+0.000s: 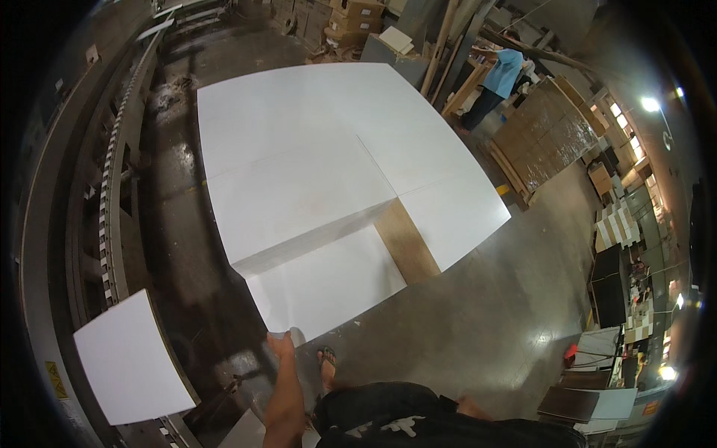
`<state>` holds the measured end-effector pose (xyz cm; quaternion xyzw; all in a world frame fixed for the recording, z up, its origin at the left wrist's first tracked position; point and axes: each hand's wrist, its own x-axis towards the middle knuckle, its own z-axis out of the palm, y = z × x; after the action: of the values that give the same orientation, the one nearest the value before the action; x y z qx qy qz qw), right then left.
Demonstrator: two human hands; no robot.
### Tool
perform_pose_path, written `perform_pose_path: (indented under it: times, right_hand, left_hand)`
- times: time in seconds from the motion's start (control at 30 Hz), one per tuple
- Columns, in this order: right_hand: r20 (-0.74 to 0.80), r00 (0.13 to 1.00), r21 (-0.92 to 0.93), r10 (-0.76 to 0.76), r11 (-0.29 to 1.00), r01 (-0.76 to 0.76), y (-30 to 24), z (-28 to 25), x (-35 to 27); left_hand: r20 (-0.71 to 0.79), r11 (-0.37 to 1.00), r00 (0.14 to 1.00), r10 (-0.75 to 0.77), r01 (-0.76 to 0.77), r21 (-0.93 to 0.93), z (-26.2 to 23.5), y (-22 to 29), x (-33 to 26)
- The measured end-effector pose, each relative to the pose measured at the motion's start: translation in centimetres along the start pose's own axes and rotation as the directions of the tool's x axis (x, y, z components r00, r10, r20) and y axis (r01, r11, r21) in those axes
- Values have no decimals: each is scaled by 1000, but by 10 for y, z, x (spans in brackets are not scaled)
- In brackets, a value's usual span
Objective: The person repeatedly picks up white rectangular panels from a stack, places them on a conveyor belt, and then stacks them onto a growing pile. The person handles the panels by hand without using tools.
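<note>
My left hand (281, 345) is at the near left corner of a white panel (328, 280), its fingers closed around the edge there. The panel lies on the lower, near part of a large block of white board stacks (299, 149). Behind it rises the white side of the taller stack, and on its right a brown side face (407, 243) shows. Beside my dark shirt, a bit of skin that looks like my right hand or forearm (470, 408) shows; its fingers are hidden.
On the left, a long machine rail (112, 187) runs front to back, with a separate white board (134, 362) near it. A person in a blue shirt (502, 75) stands at the far right by a wrapped brown stack (545, 134). Boards (590, 403) lean at the lower right.
</note>
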<state>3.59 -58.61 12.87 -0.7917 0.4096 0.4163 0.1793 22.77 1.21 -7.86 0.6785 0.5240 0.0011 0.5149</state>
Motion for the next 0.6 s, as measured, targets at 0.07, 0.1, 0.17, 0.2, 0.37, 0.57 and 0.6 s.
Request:
perform_pose_path:
  times: [0.07,0.1,0.17,0.2,0.37,0.57,0.6]
  right_hand:
    - [-12,1000,-15,12,1000,-12,18,19,-15]
    - [-16,1000,-15,17,1000,-18,25,32,-23]
    - [-36,999,-40,-36,999,35,15,38,-23]
    - [-48,996,-64,-74,995,71,4,38,-22]
    - [-151,948,-167,-280,953,255,-20,52,-13]
    - [-73,949,13,-308,951,309,-69,20,12]
    - [20,967,130,-253,960,248,-84,10,13]
  left_hand:
    - [-49,987,997,62,-54,151,2,-2,-9]
    - [-42,972,995,85,-74,224,2,2,-21]
    - [-116,937,977,177,-132,323,3,0,-36]
    - [-179,917,952,249,-172,361,9,-9,-45]
    - [-271,933,960,64,39,359,10,-13,-101]
    - [418,802,845,-333,487,-346,-44,-96,-94]
    - [380,853,870,-314,434,-288,-48,-106,-96]
